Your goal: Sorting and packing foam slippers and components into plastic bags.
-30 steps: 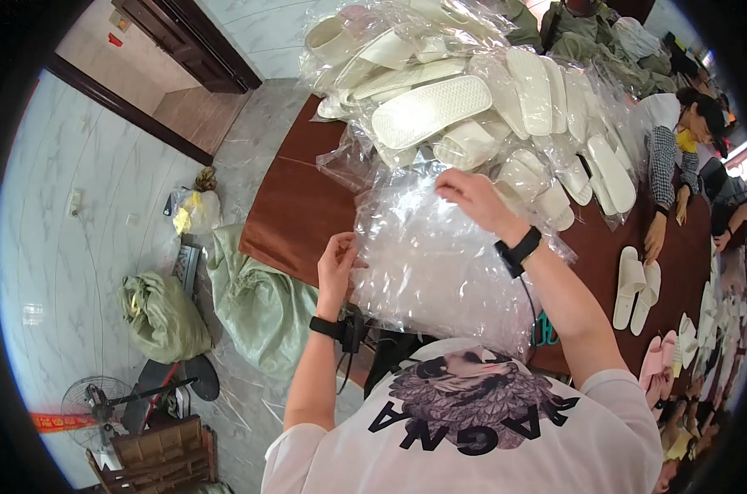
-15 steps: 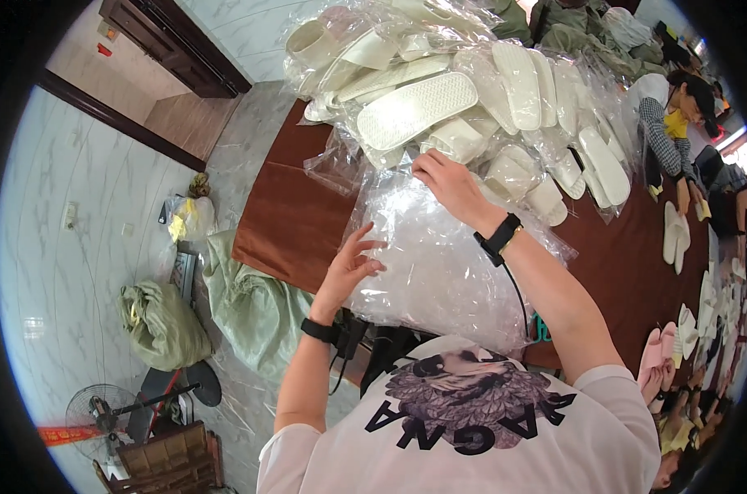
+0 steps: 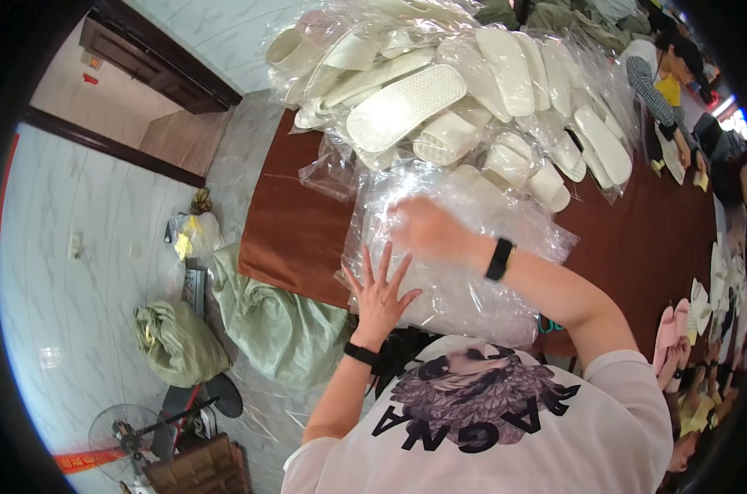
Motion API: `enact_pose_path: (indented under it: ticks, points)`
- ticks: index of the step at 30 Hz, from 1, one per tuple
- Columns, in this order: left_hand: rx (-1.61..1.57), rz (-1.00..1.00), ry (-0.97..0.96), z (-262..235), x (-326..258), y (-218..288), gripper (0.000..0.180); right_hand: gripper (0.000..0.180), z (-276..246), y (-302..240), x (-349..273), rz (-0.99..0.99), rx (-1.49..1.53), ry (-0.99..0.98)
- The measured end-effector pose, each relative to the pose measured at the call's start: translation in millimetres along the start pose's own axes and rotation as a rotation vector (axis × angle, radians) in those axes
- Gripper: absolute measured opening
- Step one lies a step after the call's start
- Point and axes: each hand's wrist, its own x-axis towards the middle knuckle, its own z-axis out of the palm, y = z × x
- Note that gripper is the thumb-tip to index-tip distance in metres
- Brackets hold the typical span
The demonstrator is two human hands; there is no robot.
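- Head view: the stack of clear plastic bags lies at the near edge of the brown tabletop, just in front of the heap of bagged white slippers.
- To do this well, I judge the stack should be pinned flat with one palm near its near-left corner while the other peels a single sheet from the top; the film is slick and clingy, so two bags could lift together.
- The left hand is spread wide, fingers fanned, palm pressing on the near-left part of the stack; it grips nothing.
- The right hand is blurred over the middle of the stack, touching or just above the film; I cannot tell whether it is pinching a bag.
- Green sacks lie on the floor left of the stack.
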Motion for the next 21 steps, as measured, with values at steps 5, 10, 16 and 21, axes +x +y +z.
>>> enact_pose_path:
  ticks: [5, 10, 16, 21]
  points:
    - [-0.057, -0.202, -0.235, 72, -17, -37, 0.073, 0.065, -2, 78, -57, -0.064, -0.385, -0.309]
    - [-0.002, -0.168, -0.218, 75, -6, -30, 0.078, 0.072, -49, 84, -85, 0.281, -0.609, -0.053]
    - [0.011, -0.199, -0.269, 74, -12, -31, 0.077, 0.073, -12, 50, -157, 0.08, -0.403, -0.25]
    - [0.036, -0.186, -0.293, 72, -9, -28, 0.077, 0.071, -30, 61, -197, 0.388, -0.41, -0.072]
